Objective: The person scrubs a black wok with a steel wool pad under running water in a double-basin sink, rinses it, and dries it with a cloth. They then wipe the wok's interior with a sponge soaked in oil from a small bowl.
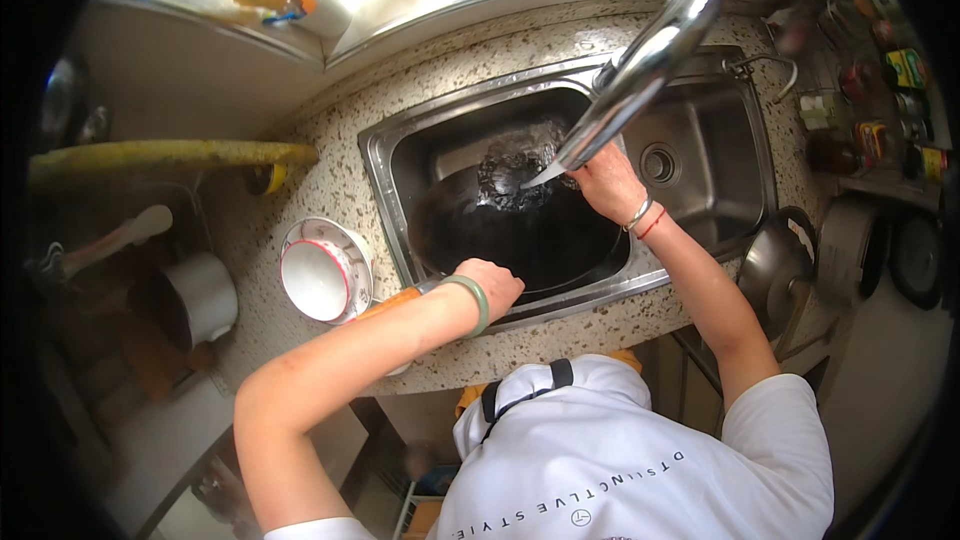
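A dark wok [520, 250] lies in the left basin of the steel sink [375, 155], with water in it. From the chrome faucet [645, 70] a stream of water [543, 176] falls into the wok and churns the surface. My left hand [490, 285] is closed at the wok's near rim, beside its orange-brown handle [392, 302], which passes partly behind my wrist. My right hand [607, 185] is at the wok's right side, right by the faucet's spout. The spout covers some of its fingers, so their grip is hidden.
Stacked white bowls [318, 280] with red rims stand on the speckled counter [400, 375] left of the sink. A steel lid [778, 265] leans at the right. Bottles and jars [870, 140] crowd the far right. A white pot [200, 298] stands at the left.
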Demonstrator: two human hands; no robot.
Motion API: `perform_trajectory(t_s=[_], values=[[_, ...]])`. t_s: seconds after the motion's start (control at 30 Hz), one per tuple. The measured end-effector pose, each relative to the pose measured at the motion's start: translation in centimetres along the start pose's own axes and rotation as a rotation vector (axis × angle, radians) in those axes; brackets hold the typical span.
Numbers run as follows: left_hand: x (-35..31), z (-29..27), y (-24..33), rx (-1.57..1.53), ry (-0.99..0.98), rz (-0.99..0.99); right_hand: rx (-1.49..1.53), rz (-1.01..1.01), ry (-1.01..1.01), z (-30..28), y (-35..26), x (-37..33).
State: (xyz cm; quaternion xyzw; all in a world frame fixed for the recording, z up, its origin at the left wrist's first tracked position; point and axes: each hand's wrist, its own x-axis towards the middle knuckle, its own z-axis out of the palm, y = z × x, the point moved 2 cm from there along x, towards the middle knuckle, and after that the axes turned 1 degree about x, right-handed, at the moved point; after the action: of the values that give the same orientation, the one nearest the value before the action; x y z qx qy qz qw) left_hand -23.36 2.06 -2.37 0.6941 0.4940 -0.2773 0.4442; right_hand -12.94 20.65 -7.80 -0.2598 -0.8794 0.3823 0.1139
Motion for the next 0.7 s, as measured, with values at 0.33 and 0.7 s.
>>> perform_trajectory(t_s=[0.33,0.7], values=[[-3.5,-5.4,-3.8,-0.187,0.216,-0.051,0.087,-0.171,0.325,-5.4,-4.4,0.7],[-6.0,-9.7,-6.3,-0.473,0.262,-0.139,0.129,-0.185,0.439,-4.3,-10.9,-4.3]])
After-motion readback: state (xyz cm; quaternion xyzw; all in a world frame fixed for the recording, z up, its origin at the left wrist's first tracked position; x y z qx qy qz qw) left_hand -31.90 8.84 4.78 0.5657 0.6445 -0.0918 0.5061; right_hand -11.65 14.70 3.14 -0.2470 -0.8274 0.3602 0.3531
